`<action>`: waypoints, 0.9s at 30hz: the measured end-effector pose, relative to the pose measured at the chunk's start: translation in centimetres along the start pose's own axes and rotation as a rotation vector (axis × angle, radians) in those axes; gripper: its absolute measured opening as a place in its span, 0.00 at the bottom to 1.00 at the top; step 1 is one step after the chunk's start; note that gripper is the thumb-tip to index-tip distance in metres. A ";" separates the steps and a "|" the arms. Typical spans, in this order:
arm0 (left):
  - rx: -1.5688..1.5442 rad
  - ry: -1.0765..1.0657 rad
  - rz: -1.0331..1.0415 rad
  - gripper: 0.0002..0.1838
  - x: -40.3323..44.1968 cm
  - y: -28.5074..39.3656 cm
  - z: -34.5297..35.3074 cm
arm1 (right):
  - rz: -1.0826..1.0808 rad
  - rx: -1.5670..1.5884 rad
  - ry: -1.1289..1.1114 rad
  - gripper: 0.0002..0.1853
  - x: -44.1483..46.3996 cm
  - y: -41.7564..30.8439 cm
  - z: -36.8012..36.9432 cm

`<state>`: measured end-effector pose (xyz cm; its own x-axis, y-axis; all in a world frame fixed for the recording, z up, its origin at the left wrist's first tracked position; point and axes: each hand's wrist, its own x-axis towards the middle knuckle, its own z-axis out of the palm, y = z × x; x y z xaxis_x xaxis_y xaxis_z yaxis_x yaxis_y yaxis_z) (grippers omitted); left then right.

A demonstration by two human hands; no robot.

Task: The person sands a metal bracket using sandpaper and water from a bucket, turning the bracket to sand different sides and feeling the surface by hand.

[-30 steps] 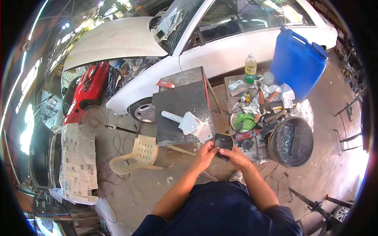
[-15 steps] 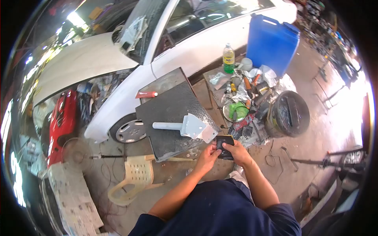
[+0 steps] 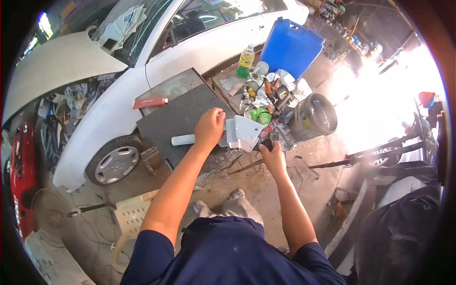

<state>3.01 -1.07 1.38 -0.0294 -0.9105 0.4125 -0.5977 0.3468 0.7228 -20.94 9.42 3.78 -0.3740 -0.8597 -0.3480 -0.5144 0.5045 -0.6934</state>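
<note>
A: Far side?
B: White car, newspapers on windscreen. Blue jerrycan near it; yellow-labelled bottle, green liquid low inside.
A: Right of centre?
B: Dark bucket, beside a cluttered heap.
A: Lower left?
B: Perforated cream plastic chair. Round fan near it, blurred. Red bodywork at the left edge.

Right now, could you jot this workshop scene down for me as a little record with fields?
Left hand: over the pale part's handle; grip unclear
Right hand: holding a black pad
On table: red tube
Right of table: bottle, blue jug, bucket
Beyond table: white car
</note>
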 end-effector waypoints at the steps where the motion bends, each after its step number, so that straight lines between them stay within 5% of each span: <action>1: 0.003 -0.050 -0.018 0.14 0.4 -0.1 0.6 | -0.062 -0.121 0.055 0.30 0.5 -0.4 0.8; 5: 0.172 -0.251 -0.210 0.25 -0.3 0.7 0.4 | -0.220 -0.350 0.141 0.31 3.2 0.1 3.8; 15: 0.285 -0.340 -0.248 0.23 0.1 0.4 0.8 | -0.019 -0.502 0.210 0.28 0.8 -1.2 5.8; 27: 0.187 -0.351 -0.274 0.23 0.1 0.0 0.7 | -0.119 -0.504 0.316 0.31 0.8 -1.0 6.6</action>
<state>2.47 -1.37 1.02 -0.1001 -0.9949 -0.0145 -0.7538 0.0663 0.6537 -15.63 7.72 -0.02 -0.4631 -0.8858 -0.0287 -0.8400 0.4490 -0.3047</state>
